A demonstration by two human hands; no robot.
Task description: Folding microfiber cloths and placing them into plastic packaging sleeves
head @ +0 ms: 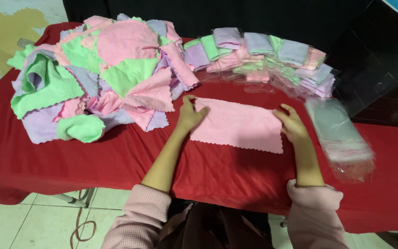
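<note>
Flat on the red tablecloth (116,157): one pink cloth (238,125) with wavy edges, spread out in the middle. Left hand (190,114) on the cloth's left end, fingers spread and pressing down, not pinching. Right hand (292,123) on the cloth's right end, fingers open and lying flat on it too. Both arms in pink sleeves.

To the left, just beside the pink cloth: a big messy pile of loose cloths (97,74) in pink, green and purple. Behind the pink cloth, at the back: a row of folded cloths in clear bags (263,57). To the right, near the right hand: a stack of empty clear plastic bags (342,136).
</note>
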